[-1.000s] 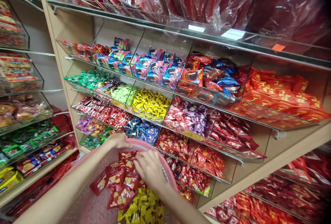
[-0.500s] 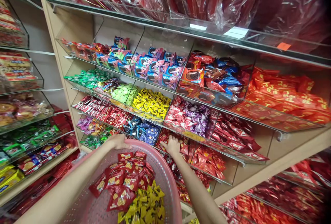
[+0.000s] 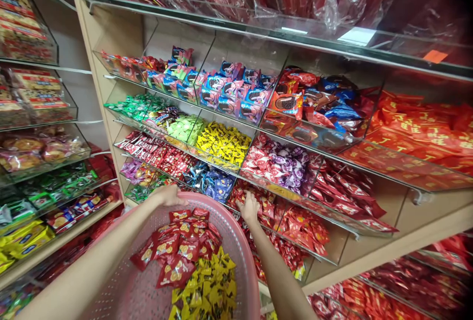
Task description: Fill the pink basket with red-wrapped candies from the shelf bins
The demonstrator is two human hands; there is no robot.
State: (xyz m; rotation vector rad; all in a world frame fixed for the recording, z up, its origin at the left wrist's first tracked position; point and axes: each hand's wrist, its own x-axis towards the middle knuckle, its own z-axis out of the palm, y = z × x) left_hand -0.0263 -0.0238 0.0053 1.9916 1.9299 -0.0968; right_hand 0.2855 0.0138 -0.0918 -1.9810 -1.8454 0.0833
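Note:
My left hand (image 3: 168, 195) is closed over the far rim of a pink plastic basket (image 3: 247, 266) with perforated walls. Inside the basket lie a pile of red candy packets (image 3: 179, 246) and, nearer me, a heap of yellow-wrapped candies (image 3: 212, 285). Just beyond the basket's right side, my right hand (image 3: 249, 208) reaches into a low shelf bin of red packets (image 3: 266, 205). Its fingers are curled, and whatever they hold is hidden from view.
Clear-fronted shelf bins rise ahead, with yellow candies (image 3: 223, 144), blue-wrapped candies (image 3: 210, 180), purple-wrapped candies (image 3: 293, 163) and orange-red packets (image 3: 424, 128). A glass shelf edge (image 3: 258, 22) crosses above. Another shelf of packaged snacks (image 3: 40, 88) stands at left.
The view has shifted slightly, so the shelves sit farther right in the picture. My left hand stays on the basket rim, and my right hand remains at the red packet bin.

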